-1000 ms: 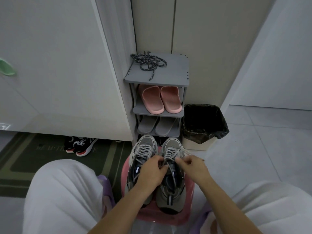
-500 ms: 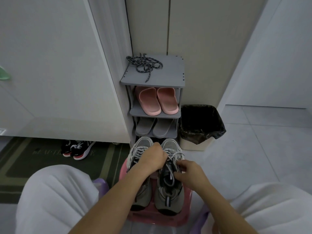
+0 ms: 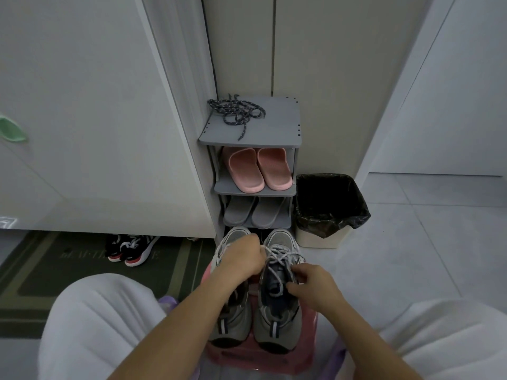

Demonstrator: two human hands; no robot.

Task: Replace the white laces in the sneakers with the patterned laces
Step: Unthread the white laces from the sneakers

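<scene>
The left hand [image 3: 241, 256] has slid toeward, fingers curled on 1 sneaker's [image 3: 277, 319] white laces [image 3: 279, 256], right hand [image 3: 312, 283] pinching them lower: unlacing begins, patterned laces [image 3: 236, 112] untouched on the rack [image 3: 274, 127].

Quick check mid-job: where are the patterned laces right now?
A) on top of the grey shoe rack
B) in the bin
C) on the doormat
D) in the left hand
A: the patterned laces lie heaped on the top shelf of the grey shoe rack.
</scene>
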